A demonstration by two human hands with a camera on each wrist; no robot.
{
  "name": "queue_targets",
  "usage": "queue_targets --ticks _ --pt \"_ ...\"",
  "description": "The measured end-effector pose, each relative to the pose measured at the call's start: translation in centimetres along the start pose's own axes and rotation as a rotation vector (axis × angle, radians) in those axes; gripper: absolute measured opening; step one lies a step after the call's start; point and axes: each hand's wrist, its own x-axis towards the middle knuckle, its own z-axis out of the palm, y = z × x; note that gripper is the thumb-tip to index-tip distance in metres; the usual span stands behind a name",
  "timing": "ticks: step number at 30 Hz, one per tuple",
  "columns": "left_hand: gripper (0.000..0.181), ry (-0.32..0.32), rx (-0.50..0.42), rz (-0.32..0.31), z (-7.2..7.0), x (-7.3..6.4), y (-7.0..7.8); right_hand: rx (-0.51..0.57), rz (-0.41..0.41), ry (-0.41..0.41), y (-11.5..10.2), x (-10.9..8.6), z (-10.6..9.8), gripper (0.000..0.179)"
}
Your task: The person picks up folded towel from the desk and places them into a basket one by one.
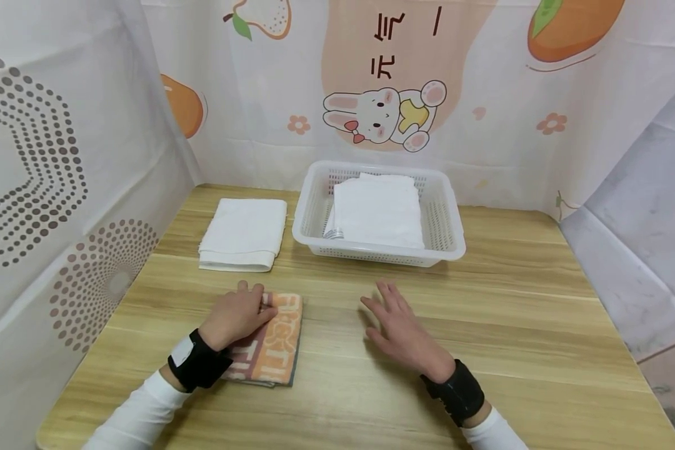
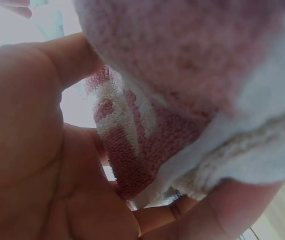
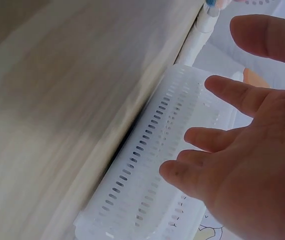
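Observation:
A folded towel [image 1: 281,340] with orange and dusty-red bands and pale lettering lies on the left part of the table. My left hand [image 1: 237,315] grips this towel at its left side; in the left wrist view its fingers curl round the red-and-white terry cloth [image 2: 132,135]. Part of the towel is hidden under that hand. To the right, my right hand [image 1: 402,331] holds nothing, its fingers spread and relaxed over the table. In the right wrist view, the perforated side of the white basket [image 3: 147,150] appears beyond the fingers of that hand.
Behind the left hand lies a folded white towel [image 1: 244,231]. At the table's back stands the white plastic basket [image 1: 382,253], holding folded white towels [image 1: 377,209]. A printed curtain [image 1: 259,106] hangs behind the wood-grain table [image 1: 529,312].

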Motion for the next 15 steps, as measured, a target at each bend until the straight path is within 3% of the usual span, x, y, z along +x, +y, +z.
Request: queue_targets --ticks 15 --pt "0.044 0.014 0.028 0.037 0.8 1.0 1.8 0.006 -0.042 0.014 -0.5 -0.1 0.6 0.054"
